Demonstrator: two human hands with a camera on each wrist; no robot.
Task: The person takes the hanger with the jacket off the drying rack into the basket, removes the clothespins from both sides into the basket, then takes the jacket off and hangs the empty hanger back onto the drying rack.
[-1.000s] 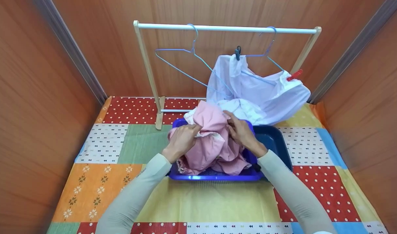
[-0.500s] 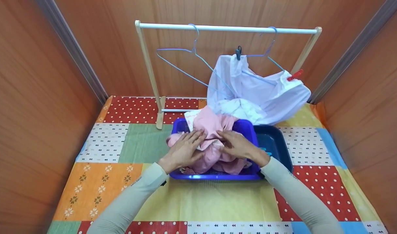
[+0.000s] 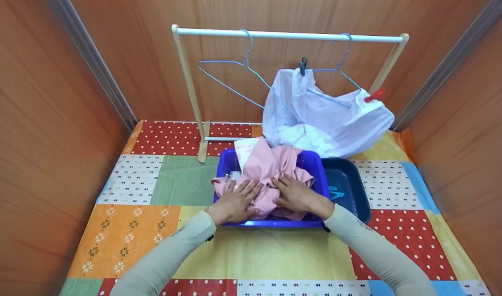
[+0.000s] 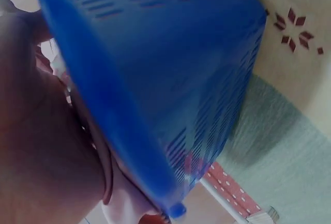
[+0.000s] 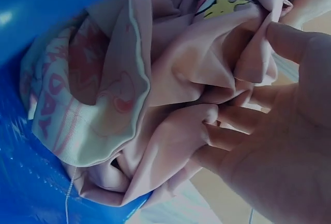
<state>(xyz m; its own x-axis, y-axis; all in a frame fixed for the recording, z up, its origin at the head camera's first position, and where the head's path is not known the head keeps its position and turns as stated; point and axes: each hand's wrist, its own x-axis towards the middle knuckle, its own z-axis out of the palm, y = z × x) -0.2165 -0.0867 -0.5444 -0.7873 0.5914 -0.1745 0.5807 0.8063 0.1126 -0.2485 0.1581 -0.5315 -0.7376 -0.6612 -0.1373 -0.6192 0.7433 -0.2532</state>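
Observation:
A crumpled pink cloth [image 3: 262, 161] with a white printed side lies in the blue plastic basket [image 3: 320, 172]. My left hand [image 3: 235, 202] rests flat on its left part, fingers spread. On the right part lies my right hand [image 3: 296, 195], fingers extended over the folds. From the right wrist view, several fingertips touch the pink cloth [image 5: 176, 79], which shows a seamed printed edge and a small yellow picture. The left wrist view shows mostly the basket's slotted side [image 4: 170, 74], and the left fingertips are out of sight there.
Behind the basket stands a rack [image 3: 292, 35] with a bare blue hanger [image 3: 223, 61]. White cloth [image 3: 329, 107] hangs at right, held by a black clip [image 3: 303, 66] and a red clip [image 3: 374, 95]. A dark tray [image 3: 352, 185] beside the basket holds turquoise clothespins [image 3: 335, 193].
Both hands have let go of the bunched pink cloth and moved down toward the basket's front, fingers spreading out. The cloth lies lower and flatter, and the turquoise clothespins have come into view.

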